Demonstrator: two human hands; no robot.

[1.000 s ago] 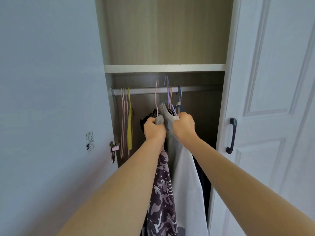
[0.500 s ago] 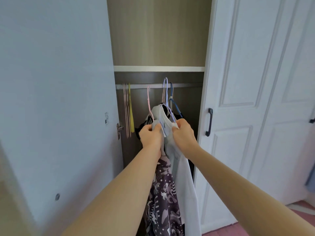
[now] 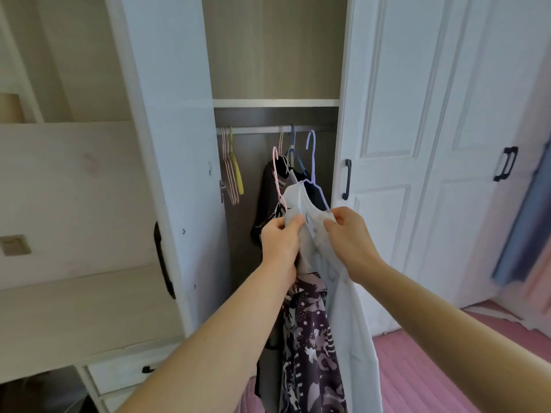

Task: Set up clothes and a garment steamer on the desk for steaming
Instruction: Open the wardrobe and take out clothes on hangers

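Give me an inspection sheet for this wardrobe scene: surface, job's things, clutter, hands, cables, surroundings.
Surface: no desk in view; pink floor at lower right.
Job's things: white garment and purple patterned garment, held out in front of the wardrobe; lilac hanger and pink hanger hooks are off the rail. No steamer seen.
Clutter: empty pink and yellow hangers on the rail's left end; a dark garment still hanging.
Hands: left hand and right hand both grip the white garment's top.
Cables: nothing seen.
Surroundings: wardrobe door open at left, closed panelled doors at right, empty shelf above the rail.
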